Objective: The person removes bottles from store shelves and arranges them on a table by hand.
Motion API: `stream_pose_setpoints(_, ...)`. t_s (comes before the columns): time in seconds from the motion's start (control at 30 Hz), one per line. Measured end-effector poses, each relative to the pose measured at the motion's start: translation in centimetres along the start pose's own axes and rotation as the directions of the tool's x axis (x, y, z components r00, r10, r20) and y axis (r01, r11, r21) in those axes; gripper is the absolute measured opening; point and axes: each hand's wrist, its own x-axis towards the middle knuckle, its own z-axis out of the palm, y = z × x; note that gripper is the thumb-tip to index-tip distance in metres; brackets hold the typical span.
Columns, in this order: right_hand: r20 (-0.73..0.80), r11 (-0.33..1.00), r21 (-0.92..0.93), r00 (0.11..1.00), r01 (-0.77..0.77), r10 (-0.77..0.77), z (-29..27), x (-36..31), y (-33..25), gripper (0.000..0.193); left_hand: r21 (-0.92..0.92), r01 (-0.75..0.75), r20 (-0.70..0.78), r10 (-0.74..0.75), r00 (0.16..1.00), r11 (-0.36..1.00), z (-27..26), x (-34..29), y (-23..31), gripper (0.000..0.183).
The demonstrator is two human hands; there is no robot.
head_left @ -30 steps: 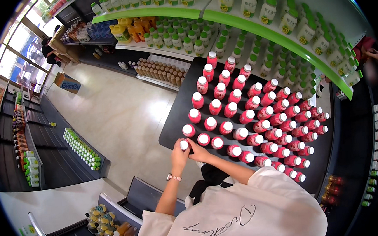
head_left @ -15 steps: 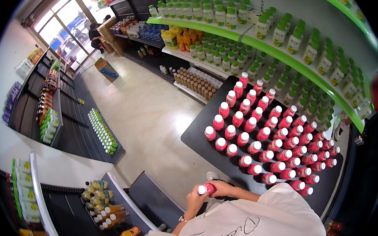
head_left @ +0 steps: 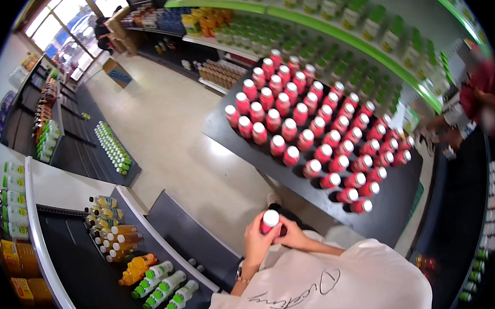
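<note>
Close to my body, both hands are wrapped round a small red bottle [head_left: 270, 222] with a white cap. My left hand [head_left: 256, 238] closes on it from the left side. From the right, my right hand [head_left: 295, 235] grips the same bottle, its fingers partly hidden behind it. The cap points up, and the hands cover much of the body. Ahead and to the right, a dark grey table [head_left: 387, 212] bears several rows of matching upright red bottles [head_left: 300, 113] with white caps. Neither hand touches that table.
A green-edged shelf [head_left: 336, 32] of white bottles with green caps runs behind the table. At lower left, a dark shelf [head_left: 74, 261] holds bottles lying down. Another person [head_left: 473, 95] is at the right. A cardboard box [head_left: 116, 73] stands on the aisle floor.
My view has turned right, bringing another person into sight. The bottle, tilted sideways earlier, is now more upright, with its cap up. Both hands have kept hold of it.
</note>
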Motion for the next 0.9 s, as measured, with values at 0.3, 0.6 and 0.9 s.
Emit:
stream_pose_setpoints(0.3, -0.237, 0.999, 0.022, 0.971, 0.044, -0.037, -6.6, -9.3, -0.1, 0.071, -0.125, -0.124, 0.267, 0.154, 0.951, 0.984, 7.6, -4.2, 4.9, 0.046)
stream_pose_setpoints(0.6, -0.667, 0.986, -0.126, 0.727, 0.106, -0.163, -20.4, -19.9, 0.4, 0.07, -0.092, -0.429, 0.503, 0.414, 0.759, 0.899, 24.5, -6.5, 14.0, 0.047)
stream_pose_setpoints(0.9, -0.82, 0.991, 0.111, 0.571, 0.075, 0.048, -38.0, -26.0, 7.5, 0.067, -0.108, -0.438, 0.659, 0.395, 0.64, 0.892, 47.0, -7.4, 16.7, 0.051)
